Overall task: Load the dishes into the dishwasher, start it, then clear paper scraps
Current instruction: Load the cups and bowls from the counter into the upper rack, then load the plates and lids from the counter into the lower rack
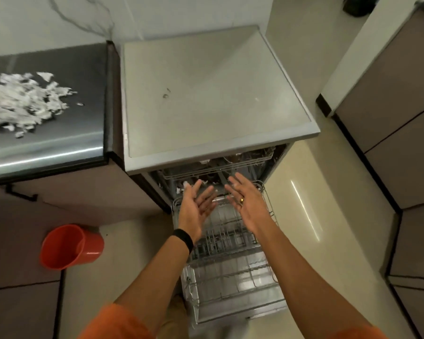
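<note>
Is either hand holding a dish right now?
No, the left hand and the right hand are both open with fingers spread, holding nothing, above the pulled-out lower rack.

Soft, even indoor light fills the kitchen, the whole frame slightly smeared. A bright streak of glare lies on the glossy floor (304, 209) at right, and a pale band runs along the front edge of the dark worktop (47, 152). The paper scraps (22, 101) there are blurred. Shadow fills the opening of the dishwasher (206, 94). Wide-angle bending curves the cabinets (402, 118) at the edges.
</note>
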